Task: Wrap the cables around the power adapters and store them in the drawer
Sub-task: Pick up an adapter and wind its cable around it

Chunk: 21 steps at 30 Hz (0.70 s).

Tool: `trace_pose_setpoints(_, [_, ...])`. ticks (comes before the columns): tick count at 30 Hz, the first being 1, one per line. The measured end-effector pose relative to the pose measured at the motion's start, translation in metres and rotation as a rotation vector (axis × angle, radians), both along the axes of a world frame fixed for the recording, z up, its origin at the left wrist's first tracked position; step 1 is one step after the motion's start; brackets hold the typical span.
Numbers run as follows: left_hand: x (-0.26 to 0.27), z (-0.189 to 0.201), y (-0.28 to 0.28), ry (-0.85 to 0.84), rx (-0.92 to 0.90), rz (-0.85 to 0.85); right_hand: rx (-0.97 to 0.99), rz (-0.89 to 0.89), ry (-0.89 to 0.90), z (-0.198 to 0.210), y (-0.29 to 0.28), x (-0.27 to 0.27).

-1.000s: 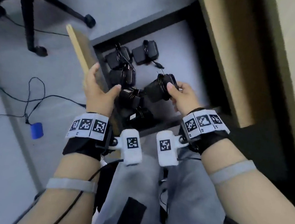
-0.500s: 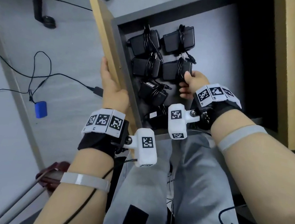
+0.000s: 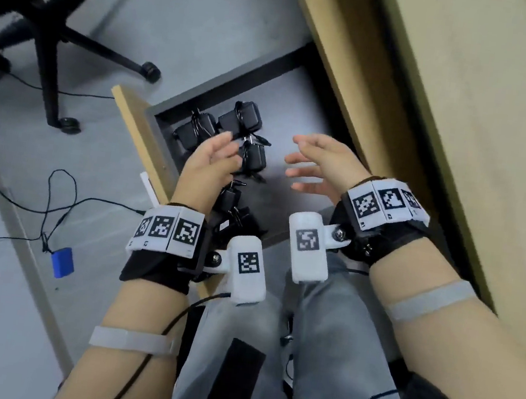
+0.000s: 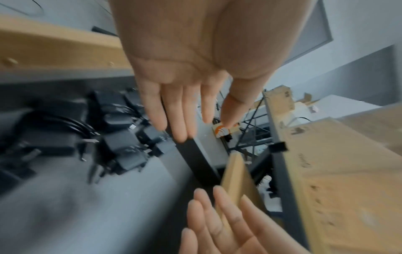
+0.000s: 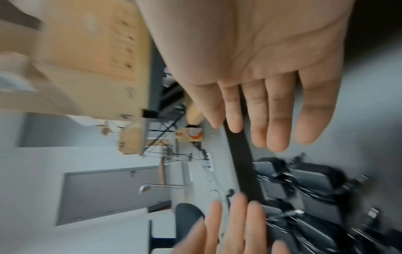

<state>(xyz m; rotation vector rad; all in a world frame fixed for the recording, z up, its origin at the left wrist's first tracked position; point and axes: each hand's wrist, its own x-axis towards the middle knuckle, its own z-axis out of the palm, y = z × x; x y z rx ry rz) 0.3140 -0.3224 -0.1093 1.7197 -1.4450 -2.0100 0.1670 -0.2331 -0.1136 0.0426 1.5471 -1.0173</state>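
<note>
Several black power adapters with wound cables [image 3: 240, 120] are lying inside the open grey drawer [image 3: 303, 104]; we are holding our left hand [image 3: 207, 167] and right hand [image 3: 323, 165] open, gripping nothing, so only closing seems left

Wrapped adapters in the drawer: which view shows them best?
Head view. The wrapped adapters lie in the open drawer, sharp, though the left hand covers some. Left wrist view shows the pile blurred, beside the fingers. Right wrist view shows it smeared by motion blur at the lower right.
</note>
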Motion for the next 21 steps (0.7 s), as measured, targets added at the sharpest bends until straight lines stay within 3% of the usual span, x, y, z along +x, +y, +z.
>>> trace_pose_setpoints(4, [-0.056,0.052,0.031,0.194,0.012,-0.175,-0.167,-0.051,0.137,0.064,0.044,-0.030])
trace_pose_setpoints(9, [-0.137,0.109,0.092,0.353,-0.003,-0.397,-0.239,-0.331,0.251,0.123,0.129,-0.077])
trace_pose_setpoints(14, [-0.212,0.132,0.173,0.392,0.043,-0.574,-0.188,-0.536,0.372,0.143,0.232,-0.122])
trace_pose_setpoints(21, [-0.278,0.130,0.286,0.388,0.139,-0.712,-0.108,-0.796,0.443,0.143,0.351,-0.174])
